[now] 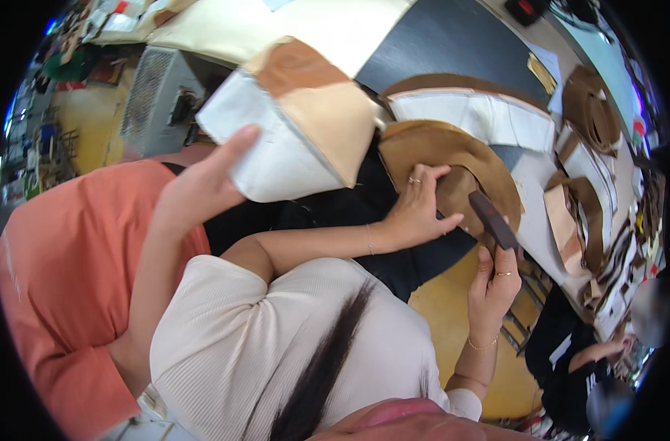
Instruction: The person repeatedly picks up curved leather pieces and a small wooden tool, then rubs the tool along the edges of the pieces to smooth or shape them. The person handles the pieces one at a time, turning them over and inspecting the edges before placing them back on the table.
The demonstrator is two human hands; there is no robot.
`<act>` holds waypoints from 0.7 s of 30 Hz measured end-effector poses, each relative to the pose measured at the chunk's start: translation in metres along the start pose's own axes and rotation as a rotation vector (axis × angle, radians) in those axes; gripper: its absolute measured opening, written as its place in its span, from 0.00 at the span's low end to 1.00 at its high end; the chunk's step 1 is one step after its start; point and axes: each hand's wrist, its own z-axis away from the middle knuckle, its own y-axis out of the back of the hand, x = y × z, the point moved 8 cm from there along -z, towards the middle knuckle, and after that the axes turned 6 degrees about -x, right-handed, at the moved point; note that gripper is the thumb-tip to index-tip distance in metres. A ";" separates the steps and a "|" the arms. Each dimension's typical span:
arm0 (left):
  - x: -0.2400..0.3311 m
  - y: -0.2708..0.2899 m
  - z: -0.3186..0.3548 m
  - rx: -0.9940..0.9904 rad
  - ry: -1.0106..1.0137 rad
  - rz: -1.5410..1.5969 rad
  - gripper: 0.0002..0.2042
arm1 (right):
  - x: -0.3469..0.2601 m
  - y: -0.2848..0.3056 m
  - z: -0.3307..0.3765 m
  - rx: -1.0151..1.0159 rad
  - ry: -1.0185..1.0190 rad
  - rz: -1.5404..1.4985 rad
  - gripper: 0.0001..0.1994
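Note:
My left hand (416, 213) lies on a curved brown leather-like piece (489, 165), its finger and thumb apart over the inner part. A ring is on one finger. In my right hand (494, 283) is a dark bar-shaped tool (493, 220), close beside the brown piece. Its handle, if it has one, is hidden. On the far side of the brown piece lies a curved white-lined panel (467, 114) with a brown edge. A co-worker's hand (210, 180), at my left, holds up a panel (276, 132) in white, tan and brown.
The co-worker in an orange shirt (85, 264) is close at my left. A dark board (438, 48) lies on the table. Brown rolled strips (591, 110) and curved cut pieces (581, 220) are at the right. Another person (570, 367) is at the lower right.

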 end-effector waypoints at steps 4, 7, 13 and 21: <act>-0.002 0.000 0.001 -0.052 0.068 -0.004 0.42 | 0.006 -0.010 -0.005 -0.074 0.048 0.096 0.25; -0.003 0.003 0.002 -0.065 0.096 0.000 0.43 | 0.006 -0.005 -0.004 -0.071 0.024 0.079 0.26; -0.002 0.001 0.001 -0.086 0.119 0.000 0.44 | 0.001 -0.019 0.005 -0.103 0.060 0.182 0.28; -0.004 0.000 0.005 -0.062 0.043 -0.032 0.43 | -0.006 -0.017 0.017 0.045 0.217 0.190 0.30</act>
